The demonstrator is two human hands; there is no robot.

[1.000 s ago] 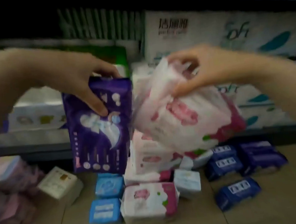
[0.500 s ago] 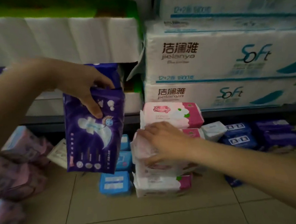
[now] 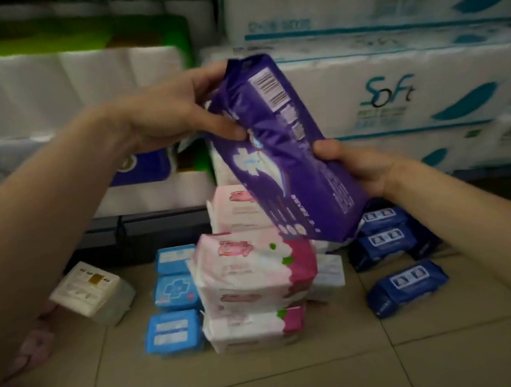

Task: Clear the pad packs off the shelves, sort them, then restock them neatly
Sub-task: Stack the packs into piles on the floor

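Both hands hold one purple pad pack (image 3: pixel 277 147) in the air above the floor, tilted so its top leans to the left and its barcode side faces up and right. The left hand (image 3: pixel 173 113) grips the upper end, thumb pressed on the front face and fingers curled behind the top edge. The right hand (image 3: pixel 355 167) clasps the lower right side, thumb on the face and the fingers hidden behind the pack.

Directly below the pack, a stack of pink-and-white pad packs (image 3: pixel 252 269) stands on the tiled floor (image 3: pixel 299 384), several high; the purple pack's lower corner overlaps the stack in view, and I cannot tell whether they touch. Just left of the stack sit three light blue packs (image 3: pixel 173 309) in a row running toward the camera. Further left lies a tilted white pack (image 3: pixel 92 289). To the right of the stack are dark blue packs (image 3: pixel 391 239), one of them (image 3: pixel 407 286) lying apart, nearer the camera. Behind everything, large white tissue bundles (image 3: pixel 395 96) printed "Soft" fill the shelf.
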